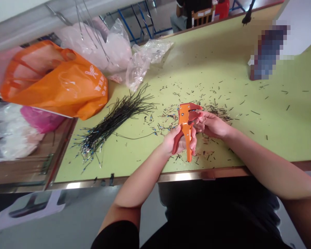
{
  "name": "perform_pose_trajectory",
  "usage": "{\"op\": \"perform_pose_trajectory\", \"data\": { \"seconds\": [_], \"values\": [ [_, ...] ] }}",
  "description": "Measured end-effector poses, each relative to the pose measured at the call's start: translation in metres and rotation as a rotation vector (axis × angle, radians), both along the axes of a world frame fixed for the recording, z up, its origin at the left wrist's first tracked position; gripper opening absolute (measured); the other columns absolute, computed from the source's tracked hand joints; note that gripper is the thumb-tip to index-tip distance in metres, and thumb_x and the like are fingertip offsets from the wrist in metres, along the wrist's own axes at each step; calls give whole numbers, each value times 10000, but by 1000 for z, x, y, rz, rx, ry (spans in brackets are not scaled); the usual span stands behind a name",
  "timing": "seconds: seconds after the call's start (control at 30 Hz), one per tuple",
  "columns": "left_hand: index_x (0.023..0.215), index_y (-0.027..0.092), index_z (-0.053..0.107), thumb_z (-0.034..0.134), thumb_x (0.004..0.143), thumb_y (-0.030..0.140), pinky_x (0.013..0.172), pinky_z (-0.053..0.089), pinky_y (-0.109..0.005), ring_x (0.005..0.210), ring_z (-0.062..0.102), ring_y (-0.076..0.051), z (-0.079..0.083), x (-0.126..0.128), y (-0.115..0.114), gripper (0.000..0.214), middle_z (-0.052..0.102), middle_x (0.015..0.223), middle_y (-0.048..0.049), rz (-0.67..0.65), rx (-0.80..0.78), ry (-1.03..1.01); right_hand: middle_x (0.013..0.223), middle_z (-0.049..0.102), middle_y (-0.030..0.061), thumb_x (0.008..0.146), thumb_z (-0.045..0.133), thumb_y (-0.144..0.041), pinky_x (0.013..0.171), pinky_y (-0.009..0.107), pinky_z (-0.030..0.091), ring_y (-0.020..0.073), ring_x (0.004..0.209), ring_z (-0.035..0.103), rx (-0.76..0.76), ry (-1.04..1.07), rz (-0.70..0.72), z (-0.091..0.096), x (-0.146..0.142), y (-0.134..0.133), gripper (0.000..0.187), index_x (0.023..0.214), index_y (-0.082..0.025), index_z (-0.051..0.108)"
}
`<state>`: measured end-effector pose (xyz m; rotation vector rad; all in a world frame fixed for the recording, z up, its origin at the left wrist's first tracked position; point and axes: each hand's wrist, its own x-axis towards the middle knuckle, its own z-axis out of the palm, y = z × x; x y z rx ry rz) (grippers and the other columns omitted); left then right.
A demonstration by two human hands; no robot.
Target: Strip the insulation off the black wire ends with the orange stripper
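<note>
My left hand (177, 140) is wrapped round the handles of an orange wire stripper (185, 121), holding it upright above the green table (261, 138). My right hand (209, 124) is closed beside the tool's jaws, fingers pinched at its head; what they hold is too small to make out. A bundle of thin black wires (114, 119) lies on the table to the left of my hands. Short black offcuts (217, 110) are scattered round the tool.
An orange plastic bag (57, 81) sits at the table's left corner, with clear and pink bags (111, 48) behind it. A pixelated object (269, 52) stands at the far right. A person sits on a chair (197, 15) beyond the far edge.
</note>
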<state>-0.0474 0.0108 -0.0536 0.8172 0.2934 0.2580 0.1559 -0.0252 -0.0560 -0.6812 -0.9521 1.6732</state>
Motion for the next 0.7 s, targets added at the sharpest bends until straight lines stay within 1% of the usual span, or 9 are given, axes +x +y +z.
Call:
{"op": "perform_pose_trajectory", "data": {
  "seconds": [0.13, 0.27, 0.37, 0.47, 0.6, 0.7],
  "values": [
    [859, 203, 604, 699, 754, 865, 523, 582, -347, 553, 615, -192, 2, 0, 0, 677, 602, 639, -28, -12, 19, -1, 598, 418, -74, 856, 846, -622, 587, 265, 322, 120, 556, 344, -9, -41, 12, -1, 1, 0, 461, 753, -228, 630],
    [878, 204, 618, 727, 757, 848, 560, 601, -355, 602, 647, -208, 4, -1, 1, 664, 628, 655, -34, -23, 18, -26, 611, 421, -74, 888, 834, -589, 602, 261, 340, 112, 556, 356, 16, -45, 20, -2, 5, 0, 449, 747, -221, 620],
    [898, 199, 630, 752, 757, 831, 623, 619, -373, 640, 677, -218, 6, -1, 0, 659, 652, 674, -39, -34, 23, -16, 613, 440, -74, 896, 830, -584, 610, 264, 370, 115, 558, 387, 21, -46, 29, -2, 8, 0, 431, 765, -221, 638],
    [914, 188, 638, 767, 754, 818, 687, 624, -399, 724, 732, -260, 7, -1, -1, 662, 693, 721, -70, -71, 35, -10, 627, 460, -70, 905, 818, -590, 613, 272, 395, 121, 566, 420, 43, -63, 41, -2, 9, -1, 438, 762, -218, 637],
    [974, 179, 661, 769, 762, 809, 699, 625, -402, 753, 748, -269, 4, -1, -2, 674, 729, 784, -98, -95, 50, -15, 643, 480, -60, 951, 774, -572, 615, 273, 400, 124, 584, 449, 95, -80, 74, -1, 9, -2, 458, 724, -217, 595],
    [985, 189, 664, 778, 760, 802, 702, 630, -400, 747, 740, -257, 5, -1, -3, 663, 724, 792, -87, -79, 43, -14, 638, 470, -62, 937, 788, -575, 612, 272, 386, 124, 586, 441, 82, -86, 42, -2, 8, -2, 439, 750, -217, 618]
  ]
}}
